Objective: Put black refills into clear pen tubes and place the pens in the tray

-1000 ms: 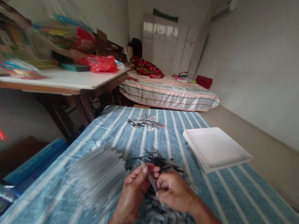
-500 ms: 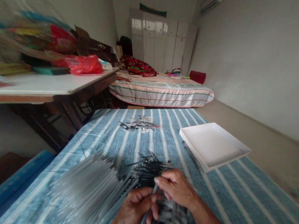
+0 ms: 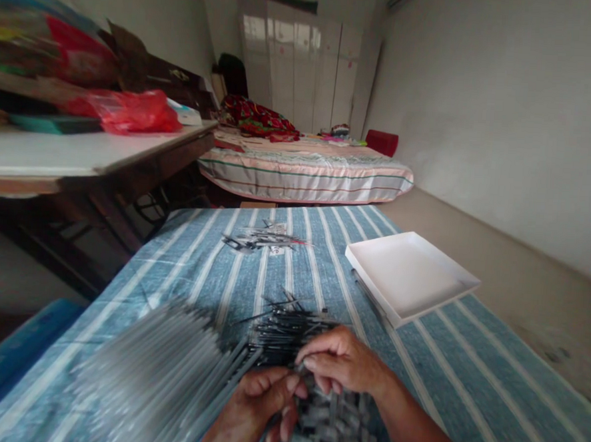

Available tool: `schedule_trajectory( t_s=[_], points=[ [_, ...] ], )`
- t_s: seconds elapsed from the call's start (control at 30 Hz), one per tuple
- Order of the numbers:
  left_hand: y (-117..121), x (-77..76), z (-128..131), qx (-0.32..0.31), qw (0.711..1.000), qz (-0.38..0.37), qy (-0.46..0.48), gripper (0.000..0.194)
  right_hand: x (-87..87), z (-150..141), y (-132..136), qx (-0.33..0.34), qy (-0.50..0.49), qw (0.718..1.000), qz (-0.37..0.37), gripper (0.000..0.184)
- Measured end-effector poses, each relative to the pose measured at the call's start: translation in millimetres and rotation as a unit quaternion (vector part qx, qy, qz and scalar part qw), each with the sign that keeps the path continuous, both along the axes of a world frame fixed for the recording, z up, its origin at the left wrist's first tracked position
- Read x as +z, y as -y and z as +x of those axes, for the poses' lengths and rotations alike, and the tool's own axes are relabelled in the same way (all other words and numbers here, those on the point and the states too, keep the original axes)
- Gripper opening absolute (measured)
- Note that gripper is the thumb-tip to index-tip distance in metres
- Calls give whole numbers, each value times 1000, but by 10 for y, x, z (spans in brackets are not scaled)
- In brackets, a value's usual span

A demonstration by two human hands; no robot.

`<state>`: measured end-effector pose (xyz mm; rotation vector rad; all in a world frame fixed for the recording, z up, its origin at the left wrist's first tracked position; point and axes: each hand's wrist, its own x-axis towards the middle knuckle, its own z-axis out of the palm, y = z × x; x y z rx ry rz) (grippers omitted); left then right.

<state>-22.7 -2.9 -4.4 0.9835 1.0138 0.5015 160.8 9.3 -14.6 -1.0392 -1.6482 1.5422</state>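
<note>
Both hands are at the lower centre of the frame, fingertips meeting; the left hand [image 3: 257, 400] has its thumb and forefinger drawn together, and the right hand [image 3: 345, 361] pinches from the other side; between them appears a slender grey piece [image 3: 302, 368], mostly covered by the fingers, so its full length and form cannot be told.

Stock lies on a surface covered by a blue woven cloth with white stripes [image 3: 447, 367]; a broad, roughly aligned pile of long, translucent grey plastic-looking tubes [image 3: 151, 372] occupies the lower left; a heap of thin, glossy black rods [image 3: 286, 330] lies just beyond the hands; a loose heap of short, flat grey pieces [image 3: 335, 427] lies below the right hand; a smaller scatter of black and grey sticks [image 3: 262, 239] sits near the centre, and a shallow white square tray [image 3: 412, 278] stands at right.

Assessment: one piece appears to be mid-handling; all three near piles are plentiful, suggesting much is left; which, if any, holds finished pieces cannot be determined; the central scatter's status is likewise unclear.
</note>
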Motion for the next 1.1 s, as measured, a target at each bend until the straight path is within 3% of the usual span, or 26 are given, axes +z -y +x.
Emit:
schedule_trajectory(
  t_s=[0.07, 0.2, 0.27, 0.4, 0.57, 0.73, 0.87, 1.03, 1.1],
  points=[
    [-1, 0, -2, 0, 1000, 3, -3, 46, -13, -7, -3, -8, -5, 1000, -4, 39],
    [12, 4, 10, 4, 1000, 21, -20, 46, -16, -36, 1, -72, 29, 995, 55, 35],
    [21, 8, 18, 2, 999, 33, -24, 46, -20, -30, 2, -64, 27, 996, 55, 36],
    [28, 0, 19, -3, 999, 44, -31, 47, -42, 7, -1, -21, 1, 999, -25, 29],
    [32, -39, 9, -3, 998, 49, -26, 48, -47, 18, -4, -66, 44, 996, 31, 30],
    [37, -23, 18, -2, 999, 47, -27, 47, -27, 38, -6, -18, 7, 999, -51, 31],
    [39, -9, 18, -5, 998, 48, -32, 46, -24, 47, -10, -47, 39, 998, -1, 27],
    [40, -7, 29, -9, 998, 49, -33, 48, -43, 68, -13, -3, 30, 998, -57, 35],
    [43, -1, 37, -13, 998, 48, -32, 48, -49, 63, -14, -21, 51, 998, -29, 29]
  ],
)
